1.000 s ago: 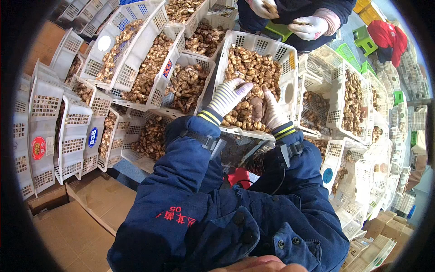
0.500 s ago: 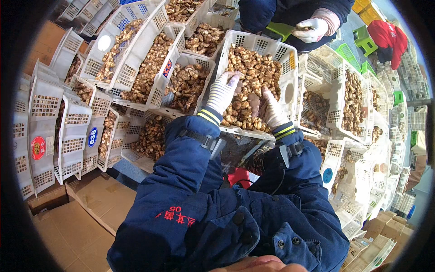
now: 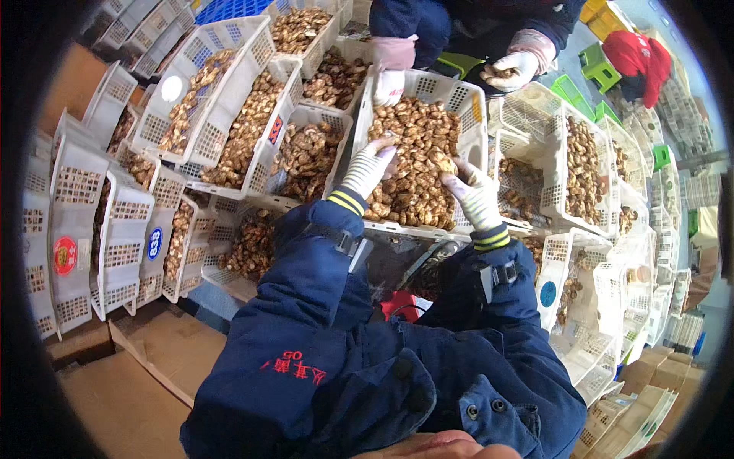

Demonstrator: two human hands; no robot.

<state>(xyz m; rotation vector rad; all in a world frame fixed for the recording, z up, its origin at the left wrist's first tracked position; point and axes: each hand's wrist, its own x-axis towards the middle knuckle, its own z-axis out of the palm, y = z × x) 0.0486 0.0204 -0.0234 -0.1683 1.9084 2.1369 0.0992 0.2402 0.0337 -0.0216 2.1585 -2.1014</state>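
A white plastic crate (image 3: 422, 86) full of small brown-and-tan mushrooms (image 3: 417, 191) stands in front of me. My left hand (image 3: 370, 165), in a striped glove with a dark palm, is over the crate's left side. Its fingers are apart beside the mushrooms, and I see nothing held in it. At the right side of the heap, my right hand (image 3: 474, 195), gloved alike, pinches a pale mushroom (image 3: 442, 161) between its fingertips. Across from me, a co-worker's gloved hand (image 3: 389, 88) rests on the crate's far left corner. That person's other hand (image 3: 511, 73) holds a small piece, probably a mushroom.
More mushroom crates (image 3: 252, 122) are packed close on the left. Others (image 3: 585, 172) stand on the right. Flattened cardboard (image 3: 172, 344) lies at the lower left. Green stools (image 3: 599, 69) stand at the far right, near a person in red (image 3: 638, 61).
My right hand has come up out of the heap and now pinches a mushroom. My left hand has drawn back slightly. The co-worker's hand has come onto the crate's far corner.
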